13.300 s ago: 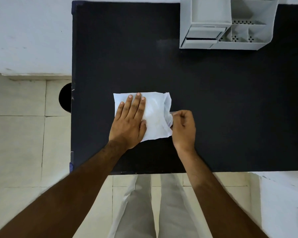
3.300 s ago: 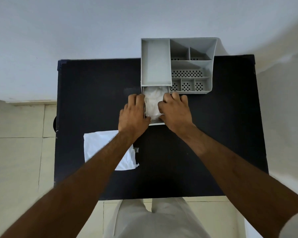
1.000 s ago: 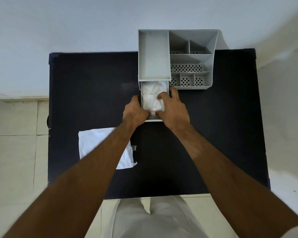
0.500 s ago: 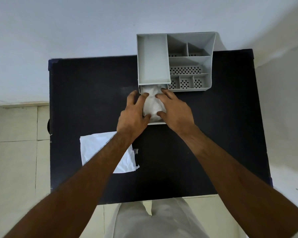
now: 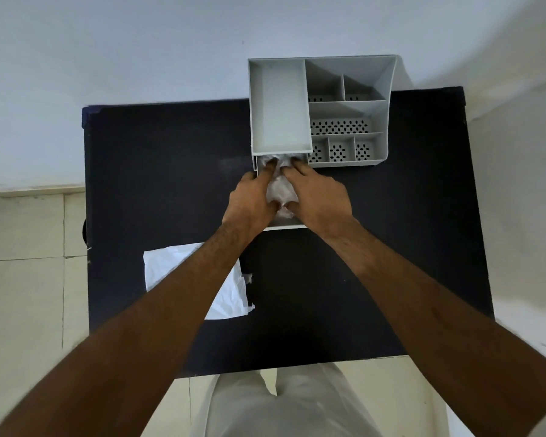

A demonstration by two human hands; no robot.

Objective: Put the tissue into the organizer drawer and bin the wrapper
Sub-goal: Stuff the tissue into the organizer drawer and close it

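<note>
left hand: my fingers spread, pressing tissue down
right hand: same, flat on tissue
tissue: inside open drawer of organizer
step: stuffing, nearly done
next: shut drawer, grab wrapper lying on table, bin it

A plain indoor room, likely a home or small office corner. A black table stands against a bare white wall; beside the table lies a pale tiled floor, and a grey desk organizer sits at the table's far edge.
</note>
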